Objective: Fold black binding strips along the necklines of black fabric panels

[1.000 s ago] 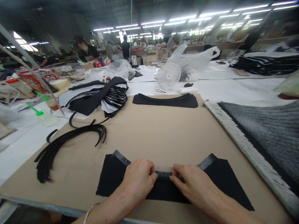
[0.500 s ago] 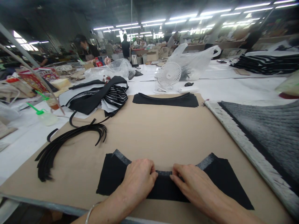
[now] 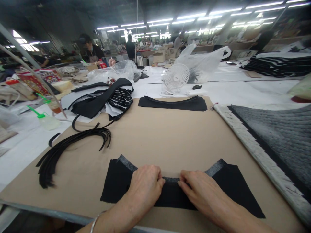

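Strip lights (image 3: 190, 16) hang over a workshop, where a brown board (image 3: 150, 139) covers part of a white table (image 3: 150, 88). At left lies a bundle of black strips (image 3: 63, 147). Near the board's front edge is a piece of black cloth (image 3: 173, 195) with a grey band (image 3: 172, 179) along its curved far side. The left hand (image 3: 145, 184) pinches that curve between thumb and bent fingers; the right hand (image 3: 200, 187) does likewise just beside it. Light, even pinches, worked a little at a time, should keep the curve smooth and unpuckered. The knuckles hide the band under them, the forearms cover some cloth, and the grey pile (image 3: 279, 136) at right is cut off.
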{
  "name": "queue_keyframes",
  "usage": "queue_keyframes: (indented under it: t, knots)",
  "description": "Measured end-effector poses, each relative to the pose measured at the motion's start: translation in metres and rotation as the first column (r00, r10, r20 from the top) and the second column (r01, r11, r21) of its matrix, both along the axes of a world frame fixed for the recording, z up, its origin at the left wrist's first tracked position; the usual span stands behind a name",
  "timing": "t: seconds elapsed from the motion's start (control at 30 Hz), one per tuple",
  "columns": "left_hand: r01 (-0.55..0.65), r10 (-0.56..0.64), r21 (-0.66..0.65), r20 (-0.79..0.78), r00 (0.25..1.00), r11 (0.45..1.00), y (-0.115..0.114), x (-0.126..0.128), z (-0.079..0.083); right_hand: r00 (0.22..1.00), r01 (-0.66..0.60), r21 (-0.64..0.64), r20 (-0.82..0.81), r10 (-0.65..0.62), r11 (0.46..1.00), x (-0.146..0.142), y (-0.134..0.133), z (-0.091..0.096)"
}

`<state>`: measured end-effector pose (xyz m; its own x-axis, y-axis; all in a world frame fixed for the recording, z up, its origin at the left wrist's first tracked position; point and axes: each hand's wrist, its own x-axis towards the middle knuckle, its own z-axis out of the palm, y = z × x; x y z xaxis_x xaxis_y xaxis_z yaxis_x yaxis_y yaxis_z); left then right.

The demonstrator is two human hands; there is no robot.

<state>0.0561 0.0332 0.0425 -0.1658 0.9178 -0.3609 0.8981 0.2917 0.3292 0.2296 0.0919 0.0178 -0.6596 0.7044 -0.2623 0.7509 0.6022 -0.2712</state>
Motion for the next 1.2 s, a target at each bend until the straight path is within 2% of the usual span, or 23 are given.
queue_keyframes:
  t: [0.43,0.67,0.83,1.1,1.2]
  knots:
    - [0.01,-0.011,-0.014,-0.048,0.999,1.0,0.001,0.003,0.002,0.999,0.019,-0.022,0.051,-0.018,1.0,-0.005,-0.002,0.009]
    - [0.039,-0.038,0.016,-0.092,0.995,0.999,-0.002,0.005,-0.002,0.988,0.01,0.02,0.155,-0.013,1.0,-0.013,-0.006,0.02]
    - [0.063,-0.06,0.017,-0.124,0.99,0.998,-0.004,0.006,-0.003,0.981,0.018,0.002,0.195,-0.018,1.0,-0.016,-0.007,0.027]
    - [0.084,-0.081,0.022,-0.137,0.987,0.996,-0.006,0.01,-0.004,0.99,0.053,0.075,0.125,-0.062,0.996,-0.012,-0.009,0.021]
    - [0.038,-0.034,0.021,-0.151,0.988,0.999,-0.007,0.01,-0.004,0.989,0.041,0.094,0.14,-0.054,0.995,-0.009,-0.009,0.02]
